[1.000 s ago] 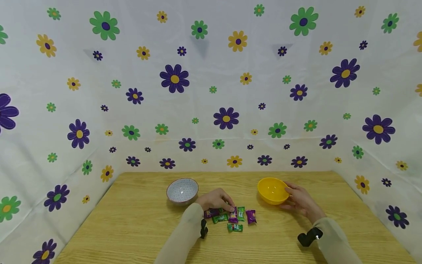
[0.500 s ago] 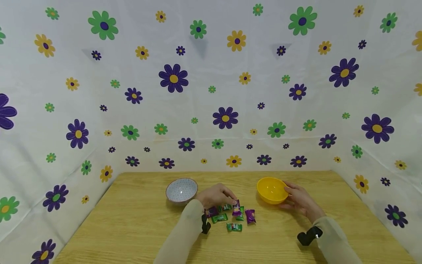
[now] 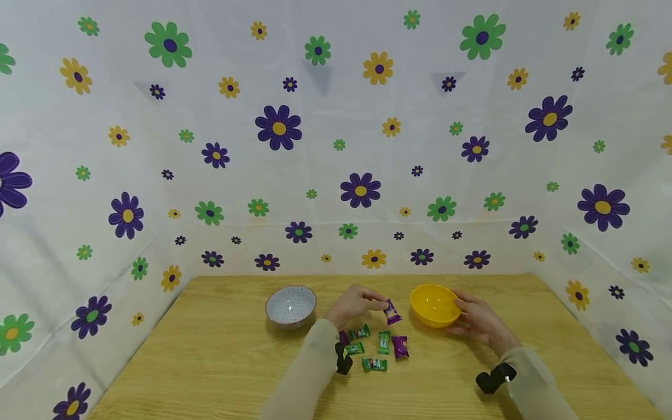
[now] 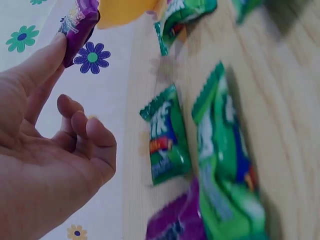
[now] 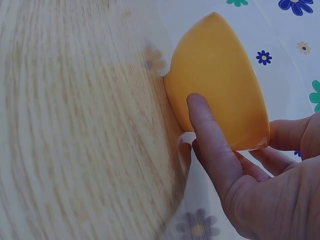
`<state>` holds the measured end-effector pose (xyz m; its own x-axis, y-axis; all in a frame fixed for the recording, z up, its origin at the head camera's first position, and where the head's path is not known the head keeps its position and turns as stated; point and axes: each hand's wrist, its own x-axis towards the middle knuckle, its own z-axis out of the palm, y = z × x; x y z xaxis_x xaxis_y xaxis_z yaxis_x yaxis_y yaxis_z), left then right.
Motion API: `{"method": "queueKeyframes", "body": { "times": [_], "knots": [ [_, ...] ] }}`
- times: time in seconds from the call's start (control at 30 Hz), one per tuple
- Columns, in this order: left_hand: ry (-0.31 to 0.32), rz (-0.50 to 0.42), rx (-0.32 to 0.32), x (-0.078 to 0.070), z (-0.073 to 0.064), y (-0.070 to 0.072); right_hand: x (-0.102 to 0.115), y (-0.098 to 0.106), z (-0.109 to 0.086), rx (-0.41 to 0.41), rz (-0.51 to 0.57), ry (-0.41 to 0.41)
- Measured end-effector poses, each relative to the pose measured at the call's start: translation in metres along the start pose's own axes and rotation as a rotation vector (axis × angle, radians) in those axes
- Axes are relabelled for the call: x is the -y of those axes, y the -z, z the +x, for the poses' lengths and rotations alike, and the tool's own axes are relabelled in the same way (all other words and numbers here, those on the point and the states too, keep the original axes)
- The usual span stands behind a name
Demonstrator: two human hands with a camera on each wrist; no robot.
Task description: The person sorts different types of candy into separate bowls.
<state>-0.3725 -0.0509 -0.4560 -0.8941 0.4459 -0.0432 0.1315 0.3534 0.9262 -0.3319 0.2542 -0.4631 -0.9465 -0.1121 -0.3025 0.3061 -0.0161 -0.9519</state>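
Between thumb and forefinger, my left hand pinches a purple-wrapped candy, raised over the table just left of the yellow bowl. The left wrist view shows this candy at the fingertips, the other fingers curled in toward the palm. My right hand grips the yellow bowl by its right side and rim; in the right wrist view one finger lies along the bowl's outer wall. Below the left hand lie several green candies and a purple candy; another purple one is partly hidden by the wrist.
A grey patterned bowl with a red rim stands left of my left hand. The wooden table is enclosed by a white flowered curtain at the back and sides.
My left hand has lifted the purple candy off the pile and carried it right, toward the yellow bowl. My right hand has stayed on the bowl.
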Motion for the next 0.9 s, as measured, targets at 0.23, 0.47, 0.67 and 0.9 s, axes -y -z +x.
{"method": "queueKeyframes", "body": {
  "times": [0.23,0.47,0.67,0.9],
  "knots": [
    [-0.004,-0.053,-0.022,-0.005,0.004,-0.015,-0.001,-0.001,-0.001,-0.011,-0.004,-0.002],
    [0.016,-0.078,-0.099,-0.008,0.009,-0.029,-0.002,-0.002,-0.001,-0.004,0.004,0.008],
    [0.037,-0.107,-0.221,-0.013,0.016,-0.045,-0.003,-0.001,0.000,-0.011,0.009,0.002],
    [0.074,-0.200,-0.301,-0.026,0.023,-0.064,-0.002,-0.001,0.001,-0.009,0.024,0.003]
  ]
}}
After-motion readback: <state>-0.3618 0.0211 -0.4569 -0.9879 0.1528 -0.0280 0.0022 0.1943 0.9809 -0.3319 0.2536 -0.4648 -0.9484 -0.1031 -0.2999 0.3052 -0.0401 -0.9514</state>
